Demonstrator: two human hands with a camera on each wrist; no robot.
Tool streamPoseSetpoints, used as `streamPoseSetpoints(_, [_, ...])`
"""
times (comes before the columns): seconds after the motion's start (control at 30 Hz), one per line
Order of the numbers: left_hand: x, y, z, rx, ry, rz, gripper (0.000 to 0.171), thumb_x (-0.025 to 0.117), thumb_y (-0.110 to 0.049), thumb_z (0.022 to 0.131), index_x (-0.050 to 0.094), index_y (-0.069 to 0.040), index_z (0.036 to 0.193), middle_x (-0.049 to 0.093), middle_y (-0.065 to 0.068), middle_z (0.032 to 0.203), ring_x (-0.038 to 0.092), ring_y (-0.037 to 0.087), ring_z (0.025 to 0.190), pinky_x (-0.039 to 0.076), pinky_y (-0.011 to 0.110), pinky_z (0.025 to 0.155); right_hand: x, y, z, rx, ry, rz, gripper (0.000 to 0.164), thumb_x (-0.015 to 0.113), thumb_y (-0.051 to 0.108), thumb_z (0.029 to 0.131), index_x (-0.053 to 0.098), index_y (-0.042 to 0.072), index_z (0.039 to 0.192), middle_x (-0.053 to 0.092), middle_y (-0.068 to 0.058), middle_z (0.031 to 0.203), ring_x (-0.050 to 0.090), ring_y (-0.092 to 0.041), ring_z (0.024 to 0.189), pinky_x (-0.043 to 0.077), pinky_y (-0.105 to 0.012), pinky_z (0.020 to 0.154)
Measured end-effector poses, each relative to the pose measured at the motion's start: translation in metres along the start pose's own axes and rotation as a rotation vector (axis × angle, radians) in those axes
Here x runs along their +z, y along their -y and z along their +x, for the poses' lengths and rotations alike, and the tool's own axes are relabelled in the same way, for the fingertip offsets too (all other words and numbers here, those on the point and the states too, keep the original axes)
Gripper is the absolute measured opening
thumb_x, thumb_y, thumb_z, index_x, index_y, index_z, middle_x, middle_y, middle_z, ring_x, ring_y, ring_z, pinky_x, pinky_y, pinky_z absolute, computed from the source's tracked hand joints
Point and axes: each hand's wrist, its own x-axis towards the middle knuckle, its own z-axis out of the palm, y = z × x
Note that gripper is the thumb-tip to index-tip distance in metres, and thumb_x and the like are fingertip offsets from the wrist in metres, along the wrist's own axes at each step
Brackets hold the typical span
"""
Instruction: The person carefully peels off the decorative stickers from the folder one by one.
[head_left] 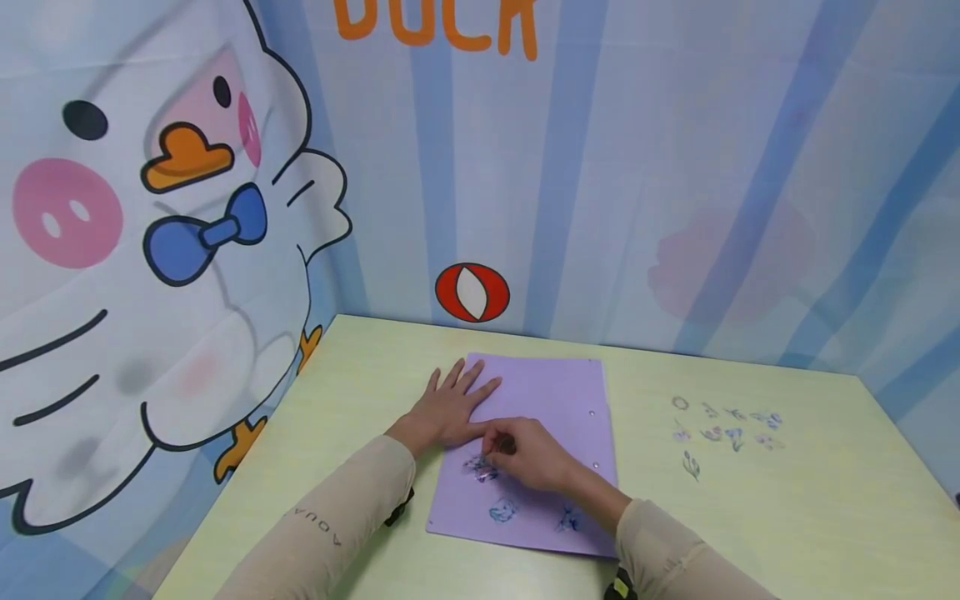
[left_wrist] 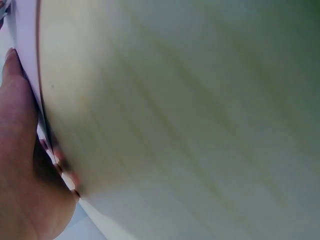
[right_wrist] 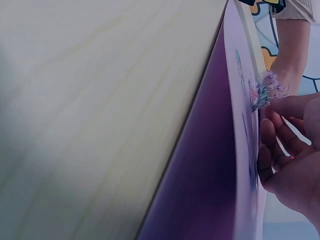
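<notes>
A purple folder (head_left: 540,400) lies on the table with flower stickers stuck on its lower half. My left hand (head_left: 450,410) rests on its upper left part, fingers spread. Just below, my right hand (head_left: 528,454) pinches a flower sticker (right_wrist: 270,85) by its edge, thumb against fingers. Purple blossoms and blue-green leaves show on that sticker, close over the folder's left side. Nearer the front edge are a blue-green flower sticker (head_left: 502,510) and a darker blue one (head_left: 567,521). The left wrist view catches only the side of my left hand (left_wrist: 20,150) and the folder's edge.
Several small flower stickers (head_left: 712,433) lie in loose rows on the pale yellow table (head_left: 825,500), right of the folder. Behind the table hangs a blue striped cloth (head_left: 637,167) with a printed duck. The folder's cover stands slightly raised at its near right edge.
</notes>
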Motion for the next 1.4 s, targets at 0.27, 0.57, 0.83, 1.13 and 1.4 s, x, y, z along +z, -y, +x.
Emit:
streamPoseSetpoints(0.27, [-0.004, 0.0, -0.003, 0.01, 0.0, -0.027, 0.085, 0.04, -0.077, 0.1, 0.021, -0.034, 0.171, 0.009, 0.007, 0.179, 0.005, 0.04, 0.163, 0.012, 0.069, 0.125, -0.008, 0.0, -0.009, 0.012, -0.043, 0.011, 0.011, 0.072, 0.005, 0.099, 0.072, 0.016, 0.099, 0.069, 0.008, 0.099, 0.064, -0.014, 0.09, 0.055, -0.03, 0.081])
streamPoseSetpoints(0.57, [-0.003, 0.0, -0.004, 0.0, 0.012, -0.045, 0.086, 0.04, -0.079, 0.099, 0.021, -0.034, 0.171, 0.009, 0.007, 0.179, 0.004, 0.04, 0.163, 0.01, 0.068, 0.126, -0.03, 0.001, -0.017, 0.033, -0.093, -0.001, 0.012, 0.07, 0.006, 0.1, 0.071, 0.018, 0.099, 0.069, 0.008, 0.093, 0.063, -0.014, 0.089, 0.055, -0.031, 0.082])
streamPoseSetpoints(0.83, [-0.002, -0.001, -0.005, -0.004, 0.015, -0.06, 0.087, 0.038, -0.081, 0.098, 0.021, -0.035, 0.171, 0.008, 0.007, 0.179, 0.003, 0.039, 0.163, 0.009, 0.067, 0.126, -0.05, -0.007, -0.027, 0.042, -0.126, -0.041, 0.004, 0.072, 0.008, 0.099, 0.072, 0.012, 0.1, 0.068, 0.007, 0.091, 0.062, -0.014, 0.086, 0.055, -0.032, 0.08])
streamPoseSetpoints(1.13, [-0.002, -0.001, -0.003, -0.004, 0.002, -0.083, 0.089, 0.038, -0.083, 0.097, 0.022, -0.034, 0.17, 0.009, 0.006, 0.179, 0.001, 0.039, 0.163, 0.007, 0.066, 0.127, -0.071, -0.019, -0.044, 0.049, -0.21, -0.109, 0.003, 0.074, 0.011, 0.099, 0.073, 0.013, 0.096, 0.069, 0.009, 0.087, 0.063, -0.013, 0.083, 0.054, -0.036, 0.08])
streamPoseSetpoints(1.4, [-0.002, 0.0, -0.002, 0.004, 0.013, -0.1, 0.09, 0.038, -0.083, 0.096, 0.021, -0.035, 0.171, 0.007, 0.006, 0.179, 0.0, 0.039, 0.163, 0.005, 0.067, 0.126, -0.095, -0.033, -0.064, 0.037, -0.295, -0.191, 0.008, 0.073, 0.006, 0.099, 0.07, 0.013, 0.098, 0.069, 0.009, 0.087, 0.063, -0.012, 0.083, 0.052, -0.039, 0.08])
